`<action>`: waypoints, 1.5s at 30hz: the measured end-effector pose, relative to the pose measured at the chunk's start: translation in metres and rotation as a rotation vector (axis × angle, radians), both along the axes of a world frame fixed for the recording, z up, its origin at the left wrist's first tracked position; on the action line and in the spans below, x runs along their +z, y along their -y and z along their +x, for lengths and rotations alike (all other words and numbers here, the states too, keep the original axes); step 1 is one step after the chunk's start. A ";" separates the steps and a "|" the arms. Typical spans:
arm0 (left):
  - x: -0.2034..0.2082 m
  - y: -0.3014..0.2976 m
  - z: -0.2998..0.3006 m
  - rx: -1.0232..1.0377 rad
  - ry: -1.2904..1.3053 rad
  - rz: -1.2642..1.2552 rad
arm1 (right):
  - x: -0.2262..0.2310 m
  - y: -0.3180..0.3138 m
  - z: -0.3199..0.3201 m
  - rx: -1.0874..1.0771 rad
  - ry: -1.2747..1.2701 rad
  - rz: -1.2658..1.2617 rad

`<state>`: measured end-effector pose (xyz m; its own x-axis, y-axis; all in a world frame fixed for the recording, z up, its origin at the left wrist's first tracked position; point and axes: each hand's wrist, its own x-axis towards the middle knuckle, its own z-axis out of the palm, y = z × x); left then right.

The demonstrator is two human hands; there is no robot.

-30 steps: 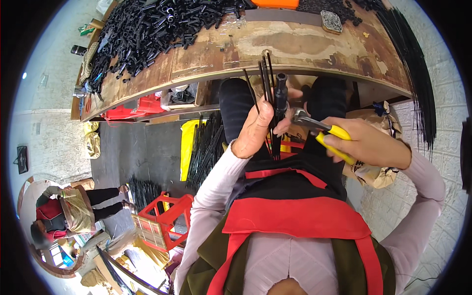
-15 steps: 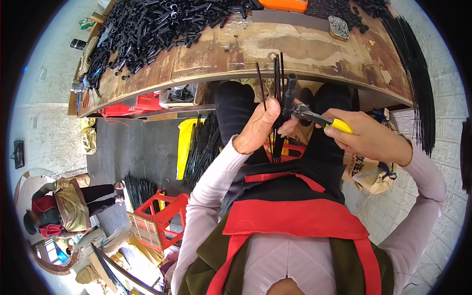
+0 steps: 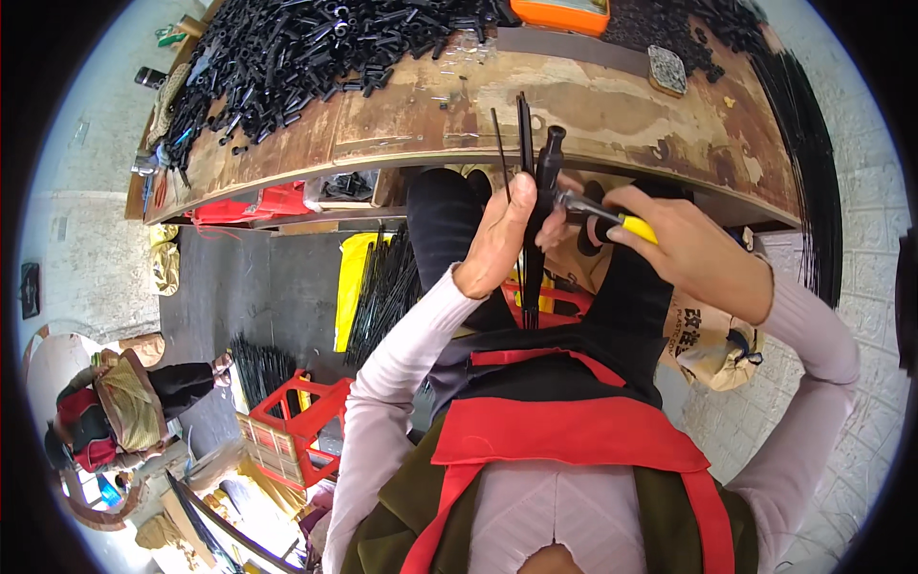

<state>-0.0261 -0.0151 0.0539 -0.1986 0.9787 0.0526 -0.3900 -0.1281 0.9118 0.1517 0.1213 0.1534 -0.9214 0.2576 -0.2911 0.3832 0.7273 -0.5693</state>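
Observation:
My left hand (image 3: 505,222) is closed round what looks like an umbrella frame (image 3: 531,282), a bundle of thin black rods held upright above my lap. One thin rod stands a little apart from the others by my thumb. A thicker black tubular piece (image 3: 550,155) rises beside the rods, leaning slightly right. In my right hand (image 3: 703,244) are pliers with yellow grips (image 3: 639,228). Their metal jaws reach left to the black piece, close to my left fingers. Exactly what the jaws touch is hidden by the fingers.
The worn wooden table (image 3: 421,120) is ahead, with a heap of black tubular parts (image 3: 296,57), an orange box (image 3: 559,14) and a small square tin (image 3: 666,70). Long black rods (image 3: 803,163) hang off its right end. A red stool (image 3: 301,430) and another person (image 3: 124,402) are lower left.
The pliers and my right hand have moved slightly left. The black tubular piece has tilted a little to the right, and the rods stand closer together.

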 end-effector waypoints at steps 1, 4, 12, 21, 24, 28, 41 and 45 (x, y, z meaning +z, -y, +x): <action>0.005 -0.002 0.002 0.079 -0.010 -0.032 | -0.009 -0.005 -0.003 -0.015 -0.080 0.089; 0.001 0.008 -0.025 0.380 0.000 -0.143 | -0.045 -0.038 0.000 -0.075 -0.146 0.437; 0.107 0.083 -0.098 0.860 0.105 0.386 | -0.073 0.010 0.017 0.354 -0.496 0.496; 0.000 0.052 -0.044 0.580 0.573 0.397 | -0.063 0.032 0.110 -0.708 -1.149 -0.962; -0.053 0.037 -0.025 0.238 0.611 0.470 | -0.028 0.030 0.132 -0.841 -1.365 -0.849; -0.174 0.023 -0.017 0.341 0.437 -0.253 | 0.001 0.035 0.149 -0.698 -1.412 -0.904; 0.032 0.036 0.060 0.040 -0.174 -0.054 | -0.057 0.066 0.029 -0.487 -0.884 -0.743; 0.032 0.043 0.052 0.122 -0.210 -0.076 | -0.070 0.067 0.022 -0.469 -0.859 -0.883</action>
<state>0.0262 -0.0578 0.0860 -0.3075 0.9510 0.0326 -0.1768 -0.0907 0.9801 0.1737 0.0541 0.0838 -0.7721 0.6269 0.1044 -0.2237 -0.1144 -0.9679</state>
